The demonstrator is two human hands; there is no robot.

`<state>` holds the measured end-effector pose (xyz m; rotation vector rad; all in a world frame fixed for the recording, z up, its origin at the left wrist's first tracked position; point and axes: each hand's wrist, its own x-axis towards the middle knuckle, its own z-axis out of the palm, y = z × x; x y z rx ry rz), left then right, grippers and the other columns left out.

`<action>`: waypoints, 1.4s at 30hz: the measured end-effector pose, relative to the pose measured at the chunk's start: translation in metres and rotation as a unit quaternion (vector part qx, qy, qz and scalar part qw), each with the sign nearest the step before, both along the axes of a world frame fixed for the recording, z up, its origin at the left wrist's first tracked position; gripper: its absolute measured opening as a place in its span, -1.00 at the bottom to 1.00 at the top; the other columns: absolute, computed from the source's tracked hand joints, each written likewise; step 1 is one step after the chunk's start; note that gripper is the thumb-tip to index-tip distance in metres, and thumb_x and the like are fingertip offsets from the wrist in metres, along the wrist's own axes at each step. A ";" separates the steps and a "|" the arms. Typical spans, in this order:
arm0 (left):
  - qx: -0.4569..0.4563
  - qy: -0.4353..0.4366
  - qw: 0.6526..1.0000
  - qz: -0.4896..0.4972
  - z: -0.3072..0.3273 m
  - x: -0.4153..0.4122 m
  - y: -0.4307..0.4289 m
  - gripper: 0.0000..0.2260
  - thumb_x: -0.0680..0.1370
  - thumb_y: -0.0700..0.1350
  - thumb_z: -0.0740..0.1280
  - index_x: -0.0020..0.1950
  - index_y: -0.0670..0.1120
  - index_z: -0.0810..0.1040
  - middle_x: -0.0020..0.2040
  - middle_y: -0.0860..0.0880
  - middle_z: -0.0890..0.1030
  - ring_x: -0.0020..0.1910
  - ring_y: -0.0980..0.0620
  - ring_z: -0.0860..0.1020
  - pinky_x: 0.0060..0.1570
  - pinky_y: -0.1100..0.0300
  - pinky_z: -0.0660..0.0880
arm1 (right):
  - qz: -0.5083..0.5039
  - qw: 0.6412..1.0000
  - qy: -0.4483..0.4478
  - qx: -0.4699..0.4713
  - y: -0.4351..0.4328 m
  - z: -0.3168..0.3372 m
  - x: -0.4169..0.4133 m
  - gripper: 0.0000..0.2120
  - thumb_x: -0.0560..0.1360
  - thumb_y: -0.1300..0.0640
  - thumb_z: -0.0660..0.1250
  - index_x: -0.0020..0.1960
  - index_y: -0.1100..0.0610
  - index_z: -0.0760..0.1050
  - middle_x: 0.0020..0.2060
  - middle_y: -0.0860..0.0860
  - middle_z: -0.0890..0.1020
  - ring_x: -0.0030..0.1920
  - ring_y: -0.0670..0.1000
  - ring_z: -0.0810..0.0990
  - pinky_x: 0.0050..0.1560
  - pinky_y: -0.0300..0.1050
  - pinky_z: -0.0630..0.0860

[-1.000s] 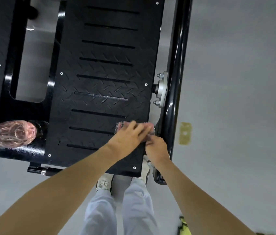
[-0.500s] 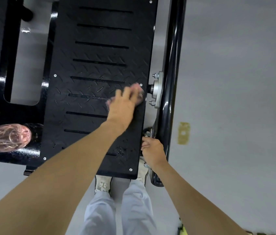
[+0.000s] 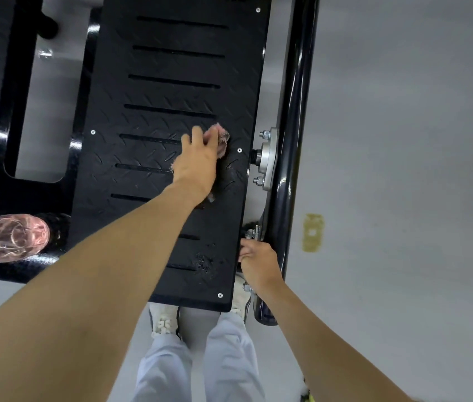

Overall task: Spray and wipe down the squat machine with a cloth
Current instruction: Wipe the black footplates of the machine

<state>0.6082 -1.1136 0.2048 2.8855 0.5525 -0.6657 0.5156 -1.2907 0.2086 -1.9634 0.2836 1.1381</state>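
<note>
Head view, looking straight down: a black ridged footplate (image 3: 171, 68) of the squat machine fills the middle. The left hand (image 3: 197, 166) lies open, fingers flat, pressing a pink cloth (image 3: 219, 134) onto the footplate near its right edge, beside a silver bracket (image 3: 268, 158). The right hand (image 3: 258, 262) curls its fingers round the footplate's right edge, nearer the person. Wet droplets (image 3: 204, 261) show just left of that hand. A pink bottle (image 3: 8, 237) lies left of the footplate. A glossy black tube (image 3: 296, 111) runs along its right side, above grey floor (image 3: 403, 140).
</note>
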 end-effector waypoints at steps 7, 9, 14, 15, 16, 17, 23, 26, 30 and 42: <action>-0.024 0.004 0.984 -0.179 0.004 -0.034 -0.038 -0.18 0.42 -0.35 0.32 0.54 0.02 -0.02 0.34 -0.10 0.18 0.27 -0.15 0.22 0.10 0.04 0.51 | 0.009 1.000 0.006 -0.013 -0.001 -0.004 0.000 -0.63 0.45 0.51 0.03 0.14 0.45 0.49 -0.08 0.39 0.58 0.01 0.33 0.54 0.11 0.03 0.47; -0.032 0.032 0.972 -0.232 0.006 -0.069 -0.044 -0.17 0.43 -0.33 0.32 0.55 0.02 -0.08 0.34 -0.09 0.16 0.28 -0.13 0.22 0.14 0.07 0.46 | 0.018 1.000 0.002 -0.024 -0.002 -0.005 -0.001 -0.54 0.45 0.50 0.06 0.29 0.33 0.45 -0.06 0.29 0.61 0.00 0.21 0.58 0.03 -0.16 0.50; -0.033 0.078 0.935 -0.344 0.007 -0.162 -0.056 -0.14 0.23 -0.20 0.50 0.50 -0.08 0.27 0.16 -0.08 0.45 0.02 -0.08 0.44 -0.06 0.10 0.54 | 0.007 0.999 -0.002 -0.040 -0.003 0.000 -0.005 -0.50 0.52 0.40 0.19 0.44 0.17 0.32 -0.01 0.16 0.64 -0.11 0.02 0.59 -0.32 -0.49 0.44; -0.026 0.073 0.923 -0.378 0.006 -0.172 -0.054 -0.14 0.17 -0.19 0.52 0.46 -0.10 0.34 0.10 -0.07 0.49 -0.05 -0.08 0.46 -0.11 0.09 0.55 | -0.007 0.999 0.004 -0.045 -0.003 0.001 -0.007 -0.46 0.53 0.41 0.19 0.48 0.17 0.25 -0.02 0.20 0.63 -0.08 0.06 0.60 -0.27 -0.47 0.44; -0.023 0.064 0.908 -0.414 0.006 -0.176 -0.050 -0.14 0.16 -0.19 0.52 0.46 -0.11 0.35 0.09 -0.08 0.51 -0.07 -0.08 0.48 -0.12 0.07 0.56 | -0.021 0.999 0.010 -0.048 -0.002 0.004 -0.007 -0.43 0.52 0.43 0.19 0.49 0.18 0.23 -0.03 0.22 0.62 -0.03 0.11 0.60 -0.19 -0.42 0.45; -0.021 0.068 0.890 -0.450 0.007 -0.176 -0.045 -0.13 0.21 -0.19 0.50 0.50 -0.12 0.27 0.13 -0.09 0.50 -0.03 -0.10 0.48 -0.05 0.04 0.54 | -0.038 0.998 0.019 -0.048 -0.001 0.005 -0.007 -0.43 0.50 0.45 0.18 0.48 0.19 0.25 -0.03 0.22 0.61 0.01 0.13 0.60 -0.10 -0.34 0.47; 0.026 0.059 0.968 -0.243 0.011 -0.135 -0.018 -0.16 0.46 -0.30 0.32 0.56 -0.04 -0.14 0.31 -0.13 0.20 0.25 -0.13 0.26 0.14 0.04 0.44 | -0.103 0.992 0.056 -0.036 0.006 0.002 -0.019 -0.59 0.54 0.31 0.16 0.38 0.16 0.37 0.27 0.18 0.51 0.21 0.18 0.52 0.26 0.11 0.47; 0.010 0.039 0.992 -0.116 0.012 -0.136 -0.035 -0.20 0.46 -0.29 0.34 0.56 -0.05 -0.07 0.32 -0.12 0.21 0.23 -0.13 0.28 0.05 0.08 0.47 | -0.159 0.985 0.047 -0.037 0.012 0.007 -0.033 -0.53 0.54 0.36 0.11 0.39 0.02 0.31 0.10 0.13 0.56 0.00 0.08 0.54 0.10 0.02 0.54; -0.049 0.057 0.980 -0.183 0.015 -0.170 -0.067 -0.25 0.51 -0.25 0.30 0.55 -0.10 -0.09 0.35 -0.08 0.19 0.24 -0.12 0.26 0.07 0.09 0.47 | -0.157 0.986 0.028 -0.040 0.011 0.012 -0.050 -0.44 0.53 0.39 0.10 0.46 0.02 0.22 0.11 0.03 0.54 0.02 0.02 0.51 0.04 -0.10 0.48; 0.006 0.044 0.999 -0.006 0.007 -0.216 0.047 -0.25 0.45 -0.28 0.39 0.53 -0.02 0.08 0.25 -0.14 0.23 0.18 -0.17 0.28 -0.07 0.01 0.54 | 0.029 0.994 -0.044 -0.096 0.028 0.013 -0.074 -0.23 0.46 0.42 0.15 0.56 0.00 -0.02 0.50 0.02 0.19 0.37 0.15 0.38 0.29 0.08 0.45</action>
